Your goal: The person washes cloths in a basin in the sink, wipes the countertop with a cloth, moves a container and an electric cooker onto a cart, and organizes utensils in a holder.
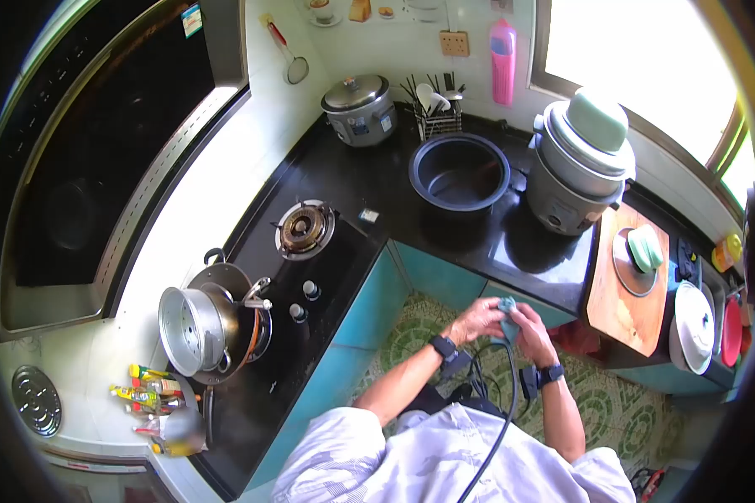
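Note:
My left hand [480,320] and my right hand [532,332] meet in front of my body, beside the counter's front edge. Both are closed on a small, crumpled blue-green cloth [507,305], which is bunched between the fingers. Part of it hangs below them. Beyond my hands, a dark inner pot [425,186] sits on the black counter. To its right is a large grey rice cooker [557,199] with a pale green bowl [597,119] upside down on top. A black cable [512,394] runs over my shirt, close to the hands.
On the left are a gas burner [304,230] and stacked metal pots [195,335]. A smaller rice cooker [359,113] and a utensil rack [439,123] stand at the back. A wooden board [612,293] carries a metal lid [633,272] with a green cloth. Bottles [155,390] cluster lower left.

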